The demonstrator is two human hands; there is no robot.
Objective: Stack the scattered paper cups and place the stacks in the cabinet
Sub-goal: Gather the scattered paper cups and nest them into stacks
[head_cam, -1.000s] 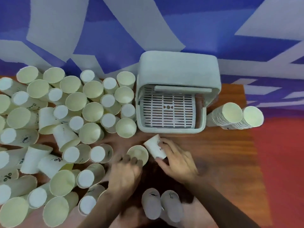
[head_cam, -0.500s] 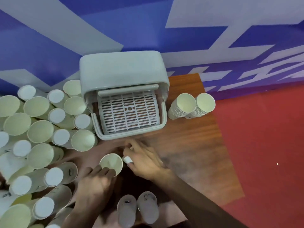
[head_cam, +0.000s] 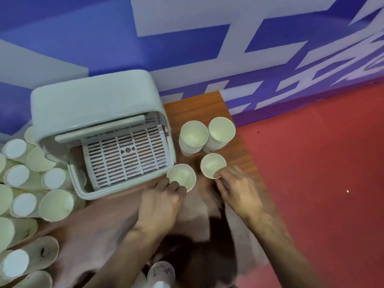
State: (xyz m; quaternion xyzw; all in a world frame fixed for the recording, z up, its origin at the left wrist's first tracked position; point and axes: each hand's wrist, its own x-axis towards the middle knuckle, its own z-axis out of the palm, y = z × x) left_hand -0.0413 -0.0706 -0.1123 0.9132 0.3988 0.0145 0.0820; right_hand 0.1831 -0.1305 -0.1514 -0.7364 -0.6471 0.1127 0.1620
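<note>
Left hand (head_cam: 161, 202) grips the near rim of a paper cup (head_cam: 181, 176) at the cabinet's (head_cam: 93, 104) front right corner. Right hand (head_cam: 239, 192) pinches a second cup (head_cam: 213, 165) further right, near two stacks (head_cam: 194, 140). Scattered cups (head_cam: 56, 204) crowd the cabinet's left.

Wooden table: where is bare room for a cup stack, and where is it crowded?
Free: slotted tray inside the open white plastic cabinet; bare wood behind the two cup stacks. Crowded: loose paper cups left of the cabinet; in front, left hand and right hand hold single cups.
</note>
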